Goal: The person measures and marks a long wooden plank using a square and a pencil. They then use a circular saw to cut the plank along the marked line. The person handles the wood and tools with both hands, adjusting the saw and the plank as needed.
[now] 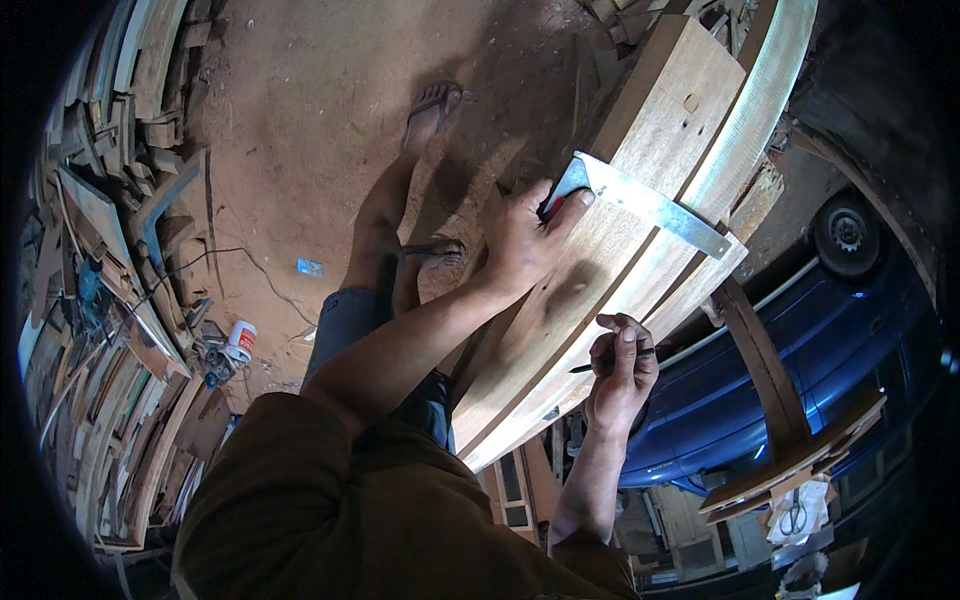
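So left hand (520, 238) presses a steel try square (640, 200) flat on the long pale wooden board (600, 290), while right hand (622, 365) pinches a dark pencil (600, 362).

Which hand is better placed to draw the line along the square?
Likely the right hand: it holds a pencil just beside the board. The left hand is pressing the metal square flat.

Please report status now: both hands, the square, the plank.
Left hand presses square on plank. Right hand holds pencil at plank edge. Nothing in the way.
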### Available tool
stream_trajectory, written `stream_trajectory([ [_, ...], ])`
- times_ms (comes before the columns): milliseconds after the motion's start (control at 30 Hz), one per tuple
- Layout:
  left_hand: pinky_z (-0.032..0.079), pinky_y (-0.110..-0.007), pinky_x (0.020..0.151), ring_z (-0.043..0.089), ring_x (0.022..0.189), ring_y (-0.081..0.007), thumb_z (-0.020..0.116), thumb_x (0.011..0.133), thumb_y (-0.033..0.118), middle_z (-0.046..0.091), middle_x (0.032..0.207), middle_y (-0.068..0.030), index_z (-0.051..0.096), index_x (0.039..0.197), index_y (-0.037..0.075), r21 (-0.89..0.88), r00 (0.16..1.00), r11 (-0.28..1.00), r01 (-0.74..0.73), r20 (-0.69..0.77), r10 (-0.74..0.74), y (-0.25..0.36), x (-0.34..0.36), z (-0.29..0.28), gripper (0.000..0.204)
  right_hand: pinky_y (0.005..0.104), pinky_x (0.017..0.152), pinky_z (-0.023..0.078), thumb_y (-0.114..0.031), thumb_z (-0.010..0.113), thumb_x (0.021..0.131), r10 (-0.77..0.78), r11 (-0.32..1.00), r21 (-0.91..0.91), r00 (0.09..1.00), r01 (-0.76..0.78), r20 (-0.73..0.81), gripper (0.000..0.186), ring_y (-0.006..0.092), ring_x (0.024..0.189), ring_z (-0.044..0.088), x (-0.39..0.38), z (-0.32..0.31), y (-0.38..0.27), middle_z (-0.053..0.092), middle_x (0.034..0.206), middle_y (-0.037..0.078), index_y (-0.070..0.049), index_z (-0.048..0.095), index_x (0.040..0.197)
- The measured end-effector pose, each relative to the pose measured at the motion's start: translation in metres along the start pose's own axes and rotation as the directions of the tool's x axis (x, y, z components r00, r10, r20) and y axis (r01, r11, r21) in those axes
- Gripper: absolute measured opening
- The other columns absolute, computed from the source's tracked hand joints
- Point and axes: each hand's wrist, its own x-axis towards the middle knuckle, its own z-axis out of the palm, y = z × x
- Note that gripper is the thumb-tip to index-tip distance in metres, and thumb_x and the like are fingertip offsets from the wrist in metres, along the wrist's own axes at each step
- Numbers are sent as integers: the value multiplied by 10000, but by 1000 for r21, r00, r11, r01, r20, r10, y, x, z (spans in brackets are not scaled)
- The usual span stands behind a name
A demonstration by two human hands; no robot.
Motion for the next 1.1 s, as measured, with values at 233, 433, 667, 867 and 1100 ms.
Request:
stream_trajectory([
  [233,439,-269,561,533,636,-51,724,952,229,650,694,-14,693,893,12,38,999,999,-35,-19,36,-1,3,0,227,205,499,249,-264,579,1049,-26,1000,-2,1000,26,13,302,20,542,354,11,7,-2,480,627,-48,19,682,1063],
  [433,453,-254,595,541,689,-39,722,954,220,667,729,2,707,925,-2,43,998,998,54,34,-55,11,1,-5,224,198,510,324,-321,554,1055,-105,994,34,993,103,47,374,54,625,499,45,0,-17,620,761,22,23,698,1078],
  [667,383,-320,468,487,493,-114,736,935,289,555,577,-43,645,812,33,81,995,993,-88,-49,93,-5,3,2,299,384,827,525,-445,402,1090,-301,917,289,952,274,54,500,203,862,650,111,13,-49,681,914,111,-7,644,1084],
  [867,454,-377,535,606,560,-236,708,948,362,649,675,-120,652,890,31,79,994,994,-80,-63,85,-1,-1,7,341,293,705,496,-313,655,1009,-362,906,-127,896,403,258,308,114,730,609,155,33,-71,649,766,40,-7,694,1008],
  [1100,497,-391,633,660,664,-267,725,935,361,692,772,-152,673,967,15,126,990,986,-106,-77,116,-3,-1,9,351,274,761,491,-262,710,974,-255,815,-341,818,469,515,264,108,827,624,158,13,-95,697,864,47,-1,712,1009],
])
